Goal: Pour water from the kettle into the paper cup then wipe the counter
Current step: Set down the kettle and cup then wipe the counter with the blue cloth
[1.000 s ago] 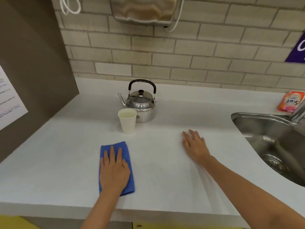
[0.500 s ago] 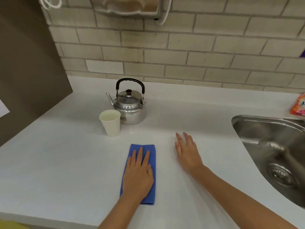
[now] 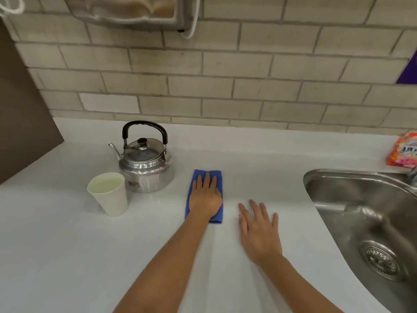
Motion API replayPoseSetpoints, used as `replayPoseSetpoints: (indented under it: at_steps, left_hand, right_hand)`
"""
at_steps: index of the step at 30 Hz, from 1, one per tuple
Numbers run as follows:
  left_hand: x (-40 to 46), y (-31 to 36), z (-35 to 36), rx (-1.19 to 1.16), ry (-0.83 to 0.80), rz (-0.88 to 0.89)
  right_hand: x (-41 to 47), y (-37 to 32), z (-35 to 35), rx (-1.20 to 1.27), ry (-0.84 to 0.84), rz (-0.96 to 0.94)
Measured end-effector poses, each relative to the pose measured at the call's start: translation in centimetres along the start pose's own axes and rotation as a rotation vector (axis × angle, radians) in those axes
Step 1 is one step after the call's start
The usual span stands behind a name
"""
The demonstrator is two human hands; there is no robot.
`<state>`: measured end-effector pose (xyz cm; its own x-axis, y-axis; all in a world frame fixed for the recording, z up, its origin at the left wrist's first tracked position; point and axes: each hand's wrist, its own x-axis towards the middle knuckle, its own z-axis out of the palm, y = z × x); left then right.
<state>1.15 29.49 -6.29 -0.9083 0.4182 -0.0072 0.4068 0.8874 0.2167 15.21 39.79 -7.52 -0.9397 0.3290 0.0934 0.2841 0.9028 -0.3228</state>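
Your left hand (image 3: 206, 195), flat on blue cloth (image 3: 204, 195), has swept from counter (image 3: 67, 256) front edge to just right of kettle (image 3: 145, 163). Paper cup (image 3: 108, 194) filled, front-left of kettle. Right hand (image 3: 259, 231) spread flat, empty. Wiping underway.

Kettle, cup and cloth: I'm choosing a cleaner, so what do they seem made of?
Kettle: polished metal, likely steel or aluminium, mirror reflections; handle black, probably plastic.
Cup: matte off-white paper, going by its look.
Cloth: blue, soft, perhaps microfibre, under the left hand.
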Motion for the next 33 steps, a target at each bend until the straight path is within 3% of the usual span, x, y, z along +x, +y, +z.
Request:
replayPoseSetpoints:
  at_steps: [5,8,11,15,19,23,27,33]
  left_hand:
    - [-7.3,-2.8,1.0,-0.055,0.144,0.343]
    - [-7.4,-5.4,0.4,-0.025,0.103,0.42]
    - [-2.6,-4.5,-0.9,0.073,0.057,0.256]
    - [0.5,-0.3,-0.3,-0.029,-0.024,0.001]
    - [-6.0,0.4,1.0,-0.095,0.139,-0.005]
    - [-15.0,-3.8,1.9,-0.11,0.206,-0.043]
    - [-12.8,-5.5,-0.2,-0.067,0.18,-0.201]
    - [-11.6,-1.1,-0.2,-0.094,0.097,-0.147]
  right_hand:
    - [0.0,-0.3,-0.4,0.015,-0.014,0.011]
    - [-0.1,-0.4,-0.5,0.035,-0.014,0.01]
    - [-0.2,-0.4,-0.5,0.054,-0.013,0.008]
    - [-0.3,-0.6,-0.5,0.064,-0.012,0.007]
    - [-0.3,-0.7,-0.8,0.059,-0.016,0.017]
    - [-0.5,-0.8,-1.1,0.011,-0.048,0.02]
    - [-0.5,-1.1,-1.2,-0.03,-0.07,0.033]
    - [-1.0,-2.5,-1.1,0.001,-0.075,0.032]
